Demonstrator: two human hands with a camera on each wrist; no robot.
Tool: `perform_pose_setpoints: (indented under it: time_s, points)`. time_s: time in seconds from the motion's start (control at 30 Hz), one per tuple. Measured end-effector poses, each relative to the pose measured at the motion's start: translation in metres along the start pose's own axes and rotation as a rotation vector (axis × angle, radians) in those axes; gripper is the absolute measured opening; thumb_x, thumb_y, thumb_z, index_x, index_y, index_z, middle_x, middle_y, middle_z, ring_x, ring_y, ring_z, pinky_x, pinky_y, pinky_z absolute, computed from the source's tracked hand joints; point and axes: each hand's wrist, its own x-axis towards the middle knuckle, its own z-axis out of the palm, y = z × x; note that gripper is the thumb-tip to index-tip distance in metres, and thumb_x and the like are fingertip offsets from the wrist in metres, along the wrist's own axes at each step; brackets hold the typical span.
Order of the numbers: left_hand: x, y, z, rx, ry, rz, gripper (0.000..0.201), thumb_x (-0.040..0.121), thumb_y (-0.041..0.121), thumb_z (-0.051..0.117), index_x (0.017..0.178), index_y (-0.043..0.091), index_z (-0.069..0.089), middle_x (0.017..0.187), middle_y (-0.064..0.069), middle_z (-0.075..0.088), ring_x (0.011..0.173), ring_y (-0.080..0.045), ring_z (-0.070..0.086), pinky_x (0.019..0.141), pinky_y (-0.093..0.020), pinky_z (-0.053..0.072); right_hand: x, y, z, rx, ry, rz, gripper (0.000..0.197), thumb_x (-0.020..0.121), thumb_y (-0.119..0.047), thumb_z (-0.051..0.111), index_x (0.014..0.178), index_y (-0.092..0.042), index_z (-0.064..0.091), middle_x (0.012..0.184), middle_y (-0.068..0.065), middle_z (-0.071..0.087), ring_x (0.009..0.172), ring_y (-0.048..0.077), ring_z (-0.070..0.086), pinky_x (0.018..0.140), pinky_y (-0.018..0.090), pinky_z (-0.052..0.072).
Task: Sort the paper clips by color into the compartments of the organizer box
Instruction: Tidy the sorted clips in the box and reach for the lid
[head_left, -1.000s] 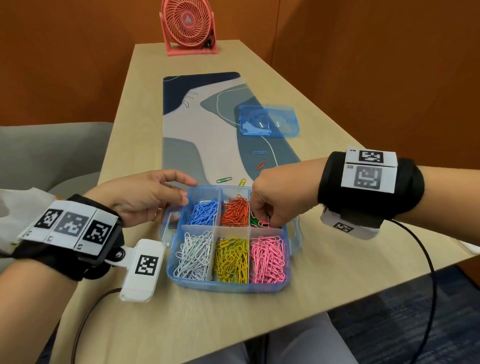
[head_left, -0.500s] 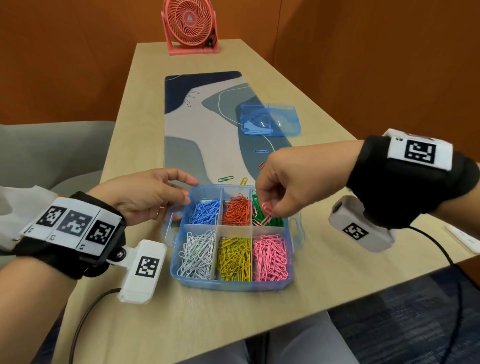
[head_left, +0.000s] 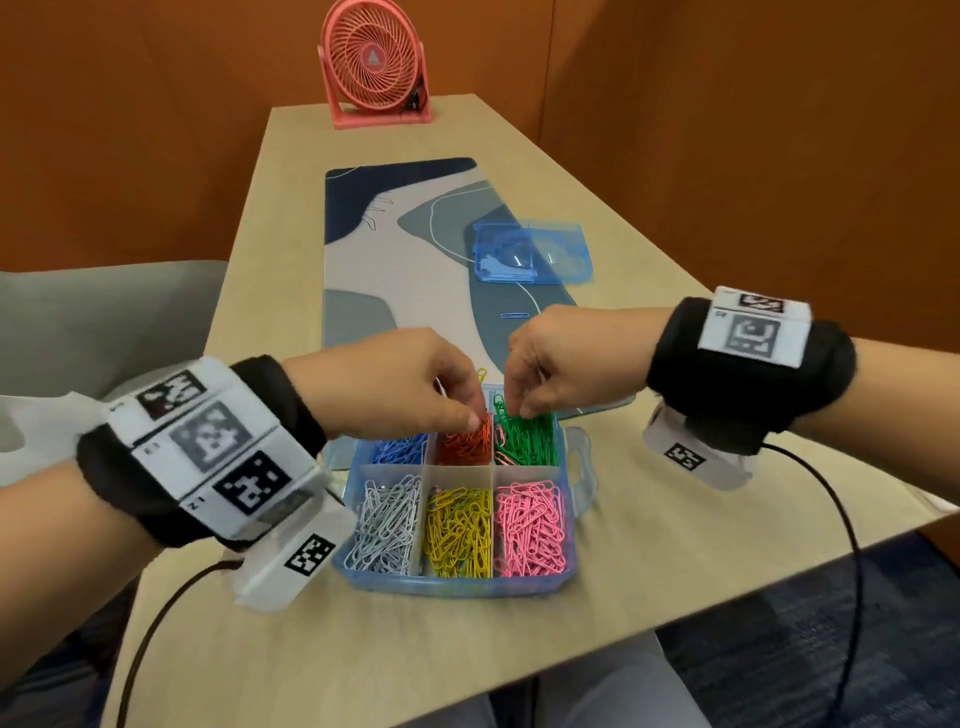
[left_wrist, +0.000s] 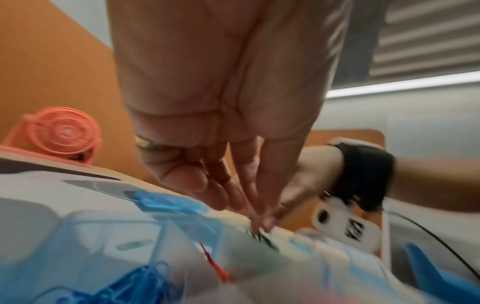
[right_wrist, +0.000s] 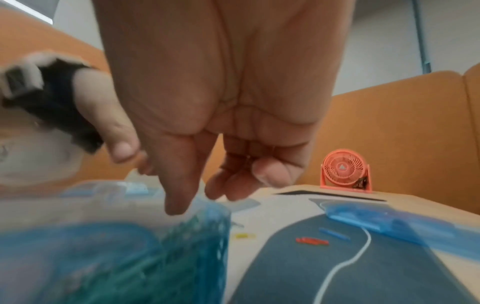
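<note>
Both hands are reaching into the organizer box's (head_left: 457, 584) far compartments

The left hand (head_left: 384, 384) is pinching orange clips (head_left: 465, 441) above the middle far cell; the right hand (head_left: 566, 358) is dipping curled fingers toward the green clips (head_left: 527, 441), its grip too blurred to judge. The box is sitting on the worktop (head_left: 649, 561), with the lid (head_left: 532, 252) on the mat (head_left: 415, 249).

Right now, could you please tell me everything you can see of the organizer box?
The organizer box is translucent blue plastic, open, with white dividers forming six compartments and a side handle. It sits flat near the table's front edge. The back row holds blue, orange and green clips; the front row white, yellow and pink. The left hand reaches into the orange clips, the right hand into the green.
</note>
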Motion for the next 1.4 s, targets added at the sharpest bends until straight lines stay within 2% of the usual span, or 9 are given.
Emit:
perform_pose_setpoints:
  time_s: [0.13, 0.23, 0.37, 0.6, 0.7, 0.87, 1.03, 1.2, 1.4]
  points:
    - [0.007, 0.005, 0.013, 0.209, -0.184, 0.065, 0.019, 0.090, 0.027, 0.059, 0.105, 0.031, 0.071, 0.090, 0.008, 0.069, 0.074, 0.001, 0.057, 0.070, -0.016, 0.045, 0.013, -0.001, 0.008, -0.090, -0.055, -0.094, 0.020, 0.090, -0.029, 0.060, 0.107, -0.031, 0.072, 0.084, -0.007, 0.053, 0.079, 0.009, 0.050, 0.061, 0.016, 0.031]
    - [0.005, 0.006, 0.016, 0.267, -0.203, 0.087, 0.024, 0.092, 0.027, 0.057, 0.113, 0.034, 0.068, 0.104, 0.011, 0.069, 0.088, -0.003, 0.059, 0.083, -0.018, 0.044, 0.015, 0.000, 0.011, -0.113, -0.064, -0.141, 0.021, 0.091, -0.029, 0.060, 0.108, -0.033, 0.071, 0.078, -0.012, 0.048, 0.081, 0.009, 0.049, 0.056, 0.011, 0.027]
    - [0.003, 0.008, 0.022, 0.339, -0.197, 0.122, 0.026, 0.092, 0.025, 0.054, 0.113, 0.030, 0.069, 0.109, 0.010, 0.069, 0.094, -0.007, 0.060, 0.086, -0.021, 0.044, 0.013, -0.001, 0.015, -0.126, -0.042, -0.171, 0.020, 0.089, -0.036, 0.060, 0.104, -0.033, 0.073, 0.081, -0.007, 0.055, 0.083, 0.014, 0.054, 0.056, 0.019, 0.033]
    - [0.005, 0.014, 0.029, 0.437, -0.222, 0.074, 0.028, 0.096, 0.026, 0.042, 0.104, 0.017, 0.067, 0.097, -0.005, 0.067, 0.086, -0.022, 0.059, 0.079, -0.035, 0.048, 0.012, -0.007, 0.017, -0.114, -0.055, -0.153, 0.019, 0.086, -0.028, 0.063, 0.101, -0.031, 0.073, 0.090, -0.002, 0.061, 0.085, 0.017, 0.056, 0.068, 0.029, 0.045]
    - [0.005, 0.015, 0.035, 0.543, -0.230, 0.039, 0.029, 0.098, 0.027, 0.037, 0.107, 0.014, 0.062, 0.102, -0.007, 0.065, 0.092, -0.025, 0.059, 0.074, -0.029, 0.044, 0.012, -0.009, 0.018, -0.142, -0.065, -0.154, 0.023, 0.087, -0.022, 0.057, 0.103, -0.030, 0.072, 0.089, -0.003, 0.059, 0.085, 0.018, 0.055, 0.063, 0.027, 0.040]
    - [0.008, 0.023, 0.026, 0.591, -0.339, 0.054, 0.030, 0.098, 0.025, 0.038, 0.109, 0.013, 0.063, 0.099, -0.006, 0.064, 0.086, -0.023, 0.055, 0.071, -0.029, 0.040, 0.011, -0.011, 0.019, -0.253, -0.072, -0.149, 0.020, 0.087, -0.037, 0.060, 0.104, -0.033, 0.071, 0.095, -0.003, 0.059, 0.092, 0.021, 0.056, 0.072, 0.032, 0.040]
    - [0.007, 0.019, 0.012, 0.408, -0.230, 0.071, 0.029, 0.090, 0.017, 0.049, 0.108, 0.026, 0.070, 0.099, 0.004, 0.070, 0.084, -0.013, 0.058, 0.076, -0.026, 0.046, 0.013, -0.015, 0.026, -0.276, 0.025, -0.111, 0.021, 0.082, -0.038, 0.060, 0.093, -0.021, 0.066, 0.090, 0.000, 0.064, 0.085, 0.022, 0.056, 0.075, 0.032, 0.047]
    - [0.005, 0.012, 0.008, 0.334, -0.217, 0.069, 0.026, 0.086, 0.021, 0.059, 0.102, 0.038, 0.072, 0.090, 0.010, 0.070, 0.075, -0.007, 0.057, 0.068, -0.017, 0.044, 0.006, -0.023, 0.022, -0.300, 0.029, -0.121, 0.017, 0.086, -0.029, 0.057, 0.070, -0.028, 0.050, 0.061, -0.007, 0.043, 0.078, 0.022, 0.046, 0.079, 0.037, 0.046]
    - [0.002, 0.009, 0.006, 0.238, -0.129, 0.016, 0.011, 0.079, 0.021, 0.071, 0.085, 0.029, 0.077, 0.072, 0.009, 0.071, 0.064, -0.001, 0.061, 0.059, -0.015, 0.047, 0.004, -0.030, 0.019, -0.292, 0.042, -0.107, 0.014, 0.084, -0.021, 0.056, 0.077, -0.025, 0.067, 0.056, -0.009, 0.037, 0.079, 0.022, 0.051, 0.073, 0.032, 0.041]
